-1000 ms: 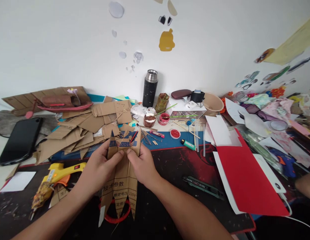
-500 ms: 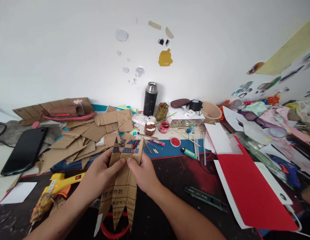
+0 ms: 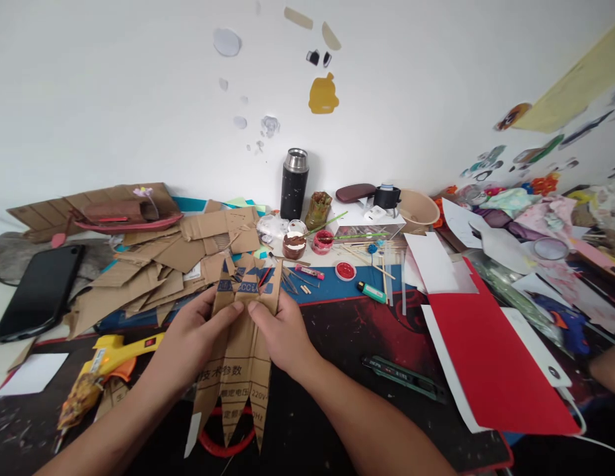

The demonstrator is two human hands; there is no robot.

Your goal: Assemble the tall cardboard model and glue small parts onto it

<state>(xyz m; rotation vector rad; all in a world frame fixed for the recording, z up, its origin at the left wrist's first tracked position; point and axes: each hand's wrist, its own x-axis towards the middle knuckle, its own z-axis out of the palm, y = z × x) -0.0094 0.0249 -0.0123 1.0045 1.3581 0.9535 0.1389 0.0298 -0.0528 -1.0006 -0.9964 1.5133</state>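
Note:
Both hands grip a piece of brown cardboard (image 3: 237,354) cut into long pointed strips, with printed Chinese text and a blue band near its top. My left hand (image 3: 201,330) holds its left edge, thumb pressed on the front face. On the opposite edge my right hand (image 3: 282,334) has its thumb close beside the other one. The remaining fingers are hidden behind the cardboard. Below the pointed ends, partly covered, shows a red ring-shaped handle (image 3: 223,449). A yellow glue gun (image 3: 106,363) lies left of my left forearm.
Cardboard scraps (image 3: 143,271) are heaped at the back left by a phone (image 3: 40,287). A black thermos (image 3: 294,185) stands near the wall, with paint jars (image 3: 322,242) in front. A utility knife (image 3: 404,378) and red paper (image 3: 496,370) lie rightward. Someone's arm (image 3: 608,369) shows at the right edge.
The view has tilted slightly downward, so the wall and table items sit higher in the picture. Both hands keep their hold on the cardboard, nearly unmoved.

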